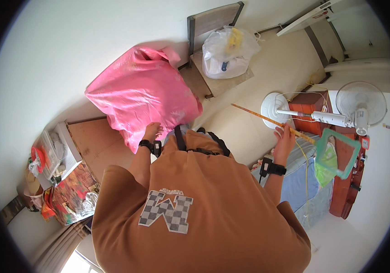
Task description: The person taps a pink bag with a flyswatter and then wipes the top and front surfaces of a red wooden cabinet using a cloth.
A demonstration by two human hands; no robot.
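Observation:
Gripped in my right hand [283, 138] is a fly swatter [262, 116] with a long, thin, brownish-yellow handle and a green-edged square head. Its head points out to the right, over the bed side, and the bare handle end reaches toward the middle. My left hand [152, 131] is in front of the near edge of a crumpled pink sheet [151, 91], its fingers loosely bent and apart with nothing held. Whether those fingertips touch the sheet I cannot tell. What lies under the sheet is hidden.
Beyond the sheet, a chair [215, 22] bears a white plastic bag [231, 57]. A white standing fan [336, 119] is at right, near reddish-brown furniture [347, 195] and blue bedding [297, 184]. A brown board surface [90, 141] and a white storage box [67, 150] lie left.

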